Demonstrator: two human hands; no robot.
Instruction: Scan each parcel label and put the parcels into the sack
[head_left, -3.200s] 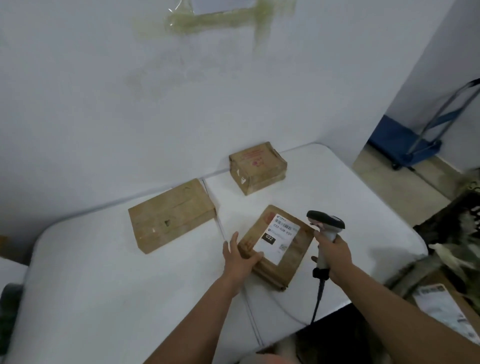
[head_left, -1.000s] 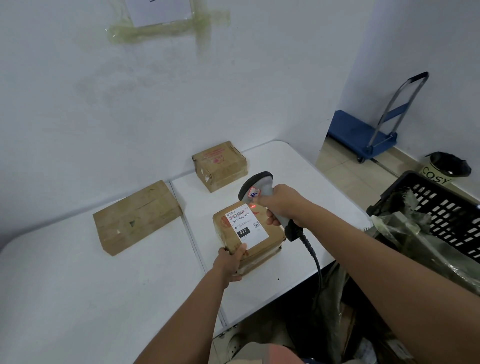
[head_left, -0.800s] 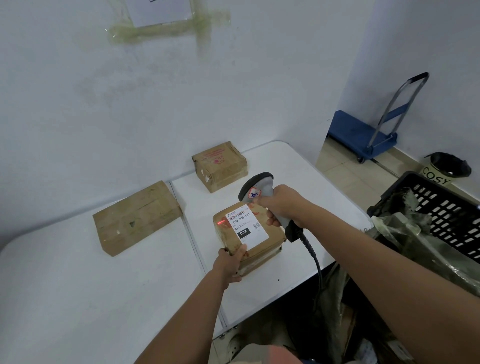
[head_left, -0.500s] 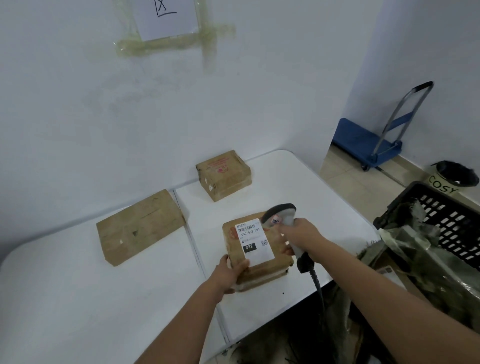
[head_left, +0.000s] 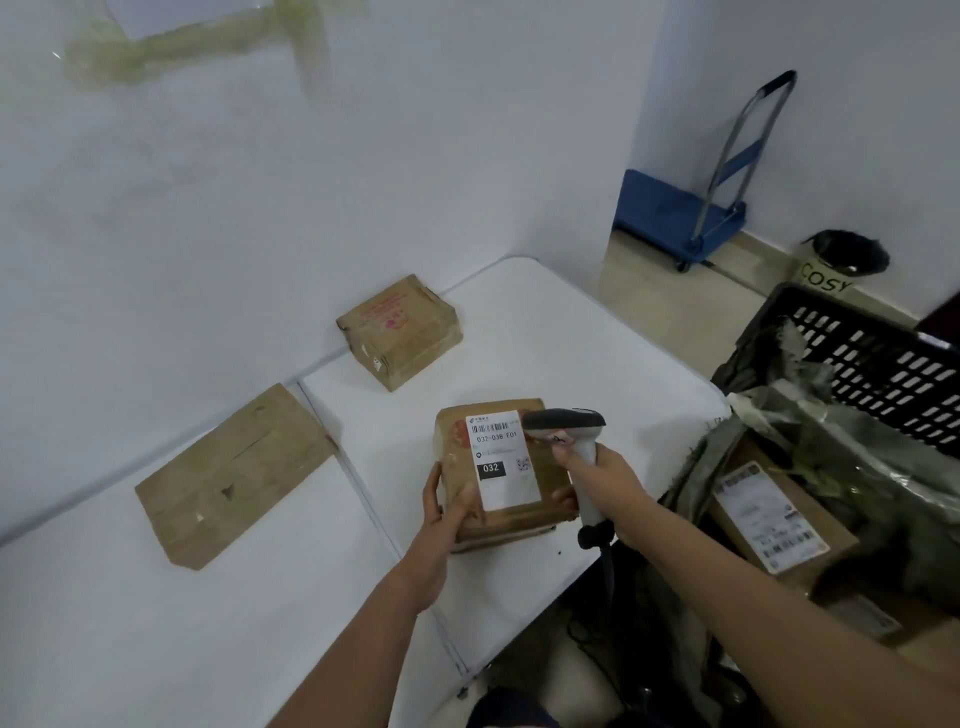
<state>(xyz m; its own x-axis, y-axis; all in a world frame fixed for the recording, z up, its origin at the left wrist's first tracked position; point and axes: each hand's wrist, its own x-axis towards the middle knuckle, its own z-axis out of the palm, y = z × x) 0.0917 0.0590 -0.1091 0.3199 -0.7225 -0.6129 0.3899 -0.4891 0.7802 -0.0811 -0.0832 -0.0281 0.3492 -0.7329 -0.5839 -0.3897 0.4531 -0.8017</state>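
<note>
Left hand (head_left: 445, 506) grips with curled fingers; right hand (head_left: 605, 470) is wrapped round a handle.

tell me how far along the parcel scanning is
Done: at least one labelled parcel already lies in the sack. In hand: left hand grips the 032 parcel; right hand holds the scanner beside it. Left: two parcels, the flat one and the back one.
</note>
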